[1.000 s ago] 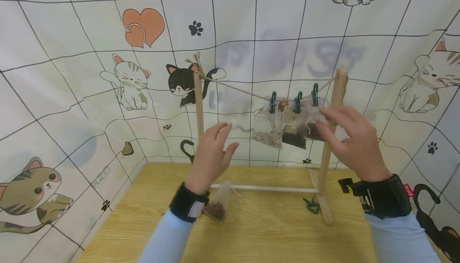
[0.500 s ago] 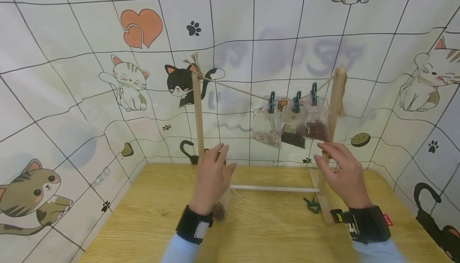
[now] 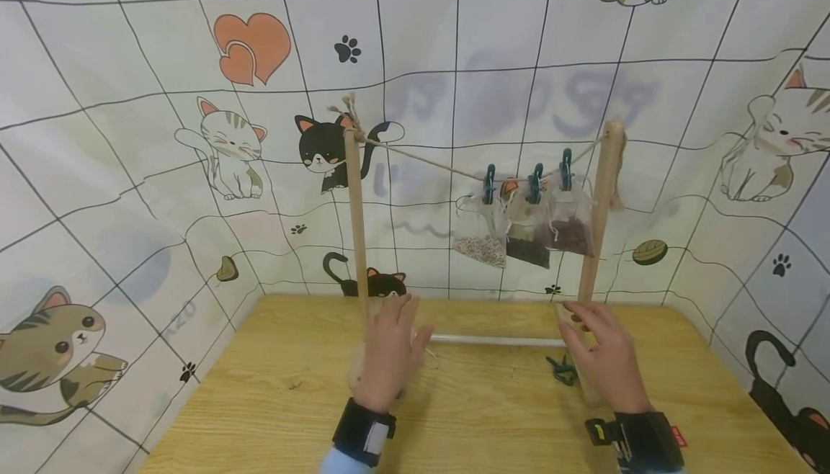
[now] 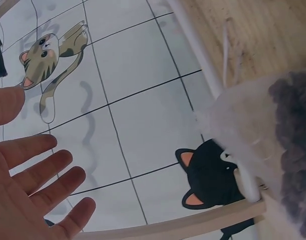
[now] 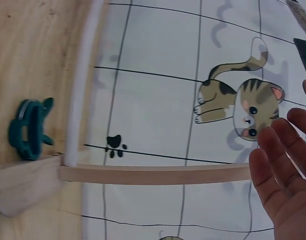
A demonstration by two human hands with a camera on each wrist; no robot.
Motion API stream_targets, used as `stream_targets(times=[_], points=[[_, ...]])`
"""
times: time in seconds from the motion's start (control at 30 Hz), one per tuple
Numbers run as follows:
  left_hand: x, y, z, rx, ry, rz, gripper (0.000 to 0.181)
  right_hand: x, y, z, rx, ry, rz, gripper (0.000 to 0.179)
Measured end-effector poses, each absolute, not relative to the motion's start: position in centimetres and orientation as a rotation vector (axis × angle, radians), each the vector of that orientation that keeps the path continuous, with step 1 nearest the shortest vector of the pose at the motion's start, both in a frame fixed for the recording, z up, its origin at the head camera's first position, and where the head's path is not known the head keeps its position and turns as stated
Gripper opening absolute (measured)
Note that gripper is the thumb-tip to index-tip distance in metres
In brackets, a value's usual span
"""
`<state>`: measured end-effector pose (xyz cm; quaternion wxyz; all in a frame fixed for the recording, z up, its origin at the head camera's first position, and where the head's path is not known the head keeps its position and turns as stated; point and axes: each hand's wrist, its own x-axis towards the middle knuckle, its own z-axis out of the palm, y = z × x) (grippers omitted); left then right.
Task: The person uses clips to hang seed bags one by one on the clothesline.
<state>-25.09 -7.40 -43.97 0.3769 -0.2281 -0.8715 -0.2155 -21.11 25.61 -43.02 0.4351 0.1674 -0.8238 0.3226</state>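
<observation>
My left hand [image 3: 387,351] hovers with loosely extended fingers near the stand's left post, holding nothing. A mesh pouch [image 4: 243,115] with dark lumpy contents lies on the table; the left hand mostly hides it in the head view. Beside the right post, my right hand [image 3: 606,355] is relaxed and grips nothing. Just left of it, a loose green clip [image 3: 561,370] lies on the table. Three mesh pouches hang from the string [image 3: 428,162] by green clips: one with pale seeds [image 3: 481,249], one with black grains [image 3: 528,251], one with reddish-brown contents [image 3: 569,235].
A wooden stand carries the string between its left post [image 3: 356,222] and right post [image 3: 603,204]. A white crossbar [image 3: 493,340] joins the posts low down. Behind the wooden table [image 3: 486,423] hangs a cat-print sheet [image 3: 506,20].
Both hands have come down from the level of the string toward the table. The right hand has left the reddish-brown pouch, which stays hanging. My left hand now covers most of the table pouch.
</observation>
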Motion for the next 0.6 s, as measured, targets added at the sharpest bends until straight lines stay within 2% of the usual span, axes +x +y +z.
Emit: stream_targets(times=[0.6], points=[[-24.5,-6.4,-47.4,-0.577,-2.378,-0.584,0.049,-21.1,25.5,-47.0,0.327,-2.24,0.772,0.031]])
